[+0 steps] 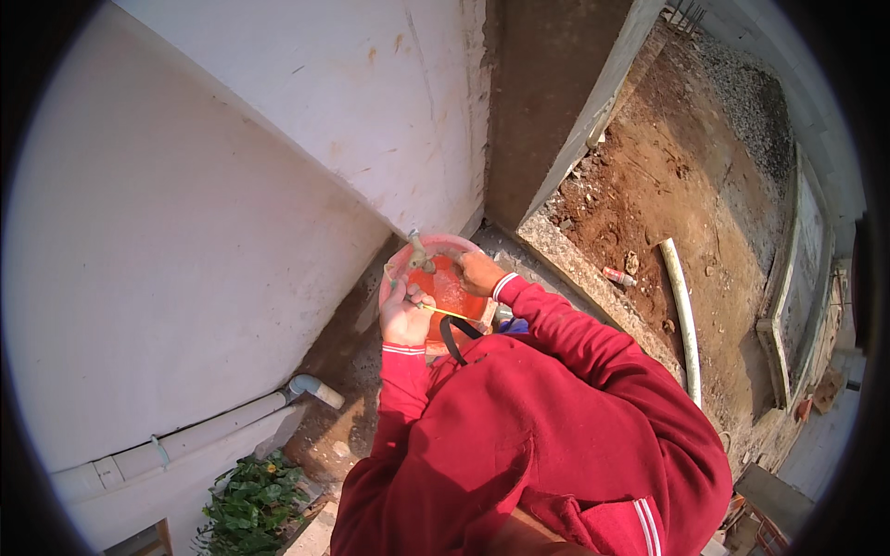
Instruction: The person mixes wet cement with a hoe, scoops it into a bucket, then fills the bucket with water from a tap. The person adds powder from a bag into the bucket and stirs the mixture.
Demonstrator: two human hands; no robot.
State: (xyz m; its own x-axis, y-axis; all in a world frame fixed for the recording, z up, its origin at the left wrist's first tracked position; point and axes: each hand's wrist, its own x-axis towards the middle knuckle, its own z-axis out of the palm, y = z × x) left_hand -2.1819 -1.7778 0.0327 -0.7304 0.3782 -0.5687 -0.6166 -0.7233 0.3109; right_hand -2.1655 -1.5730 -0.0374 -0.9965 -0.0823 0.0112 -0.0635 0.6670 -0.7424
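Observation:
Below a wall tap (419, 252) stands a reddish-orange bucket (447, 243) with bubbly water inside. My left hand (405, 317) is over the bucket's left side, its fingers pinched together around a thin yellow strip (445, 311). The strip stretches to the right across the bucket's near part. At the right side of the bucket, close to the rim, is my right hand (480, 273) with its fingers curled. Whatever those fingers hold is hidden. A dark strap (449, 335) loops between the bucket and my red top.
White walls (222, 232) meet behind the tap. A pale pipe with a grey elbow (313, 389) runs low along the left wall, above a leafy plant (250, 505). To the right, a concrete edge (593, 278) borders bare soil with a white pipe (683, 320) and a small bottle-like object (618, 276).

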